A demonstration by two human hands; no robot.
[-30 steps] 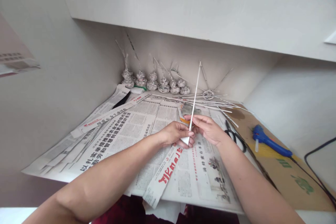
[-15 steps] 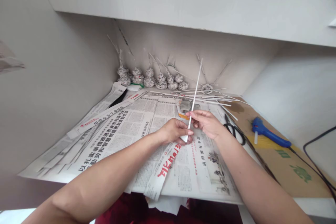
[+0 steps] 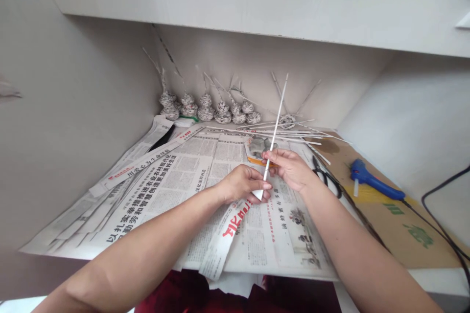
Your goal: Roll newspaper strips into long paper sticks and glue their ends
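A long newspaper strip (image 3: pixel 228 234) runs up from the near table edge to my hands, where it is partly rolled into a thin white paper tube (image 3: pixel 279 112). My left hand (image 3: pixel 242 183) pinches the lower end, at the point where the flat strip turns into the roll. Higher up, my right hand (image 3: pixel 290 166) grips the tube between thumb and fingers. The tube points up and away, leaning slightly right. Beneath both hands lie spread newspaper sheets (image 3: pixel 198 176). Some fingertips are hidden behind the paper.
Several woven paper gourds (image 3: pixel 206 107) line the back wall, beside a started weave (image 3: pixel 287 120) and loose paper tubes (image 3: pixel 293 134). On the right are black scissors (image 3: pixel 325 176) and a blue glue gun (image 3: pixel 374 181) with its cable, on cardboard (image 3: pixel 404 249). Cut strips (image 3: pixel 128 171) lie left.
The tube has extended a little further up and tilts slightly more to the right. Both hands keep nearly the same place, and the view has shifted slightly.
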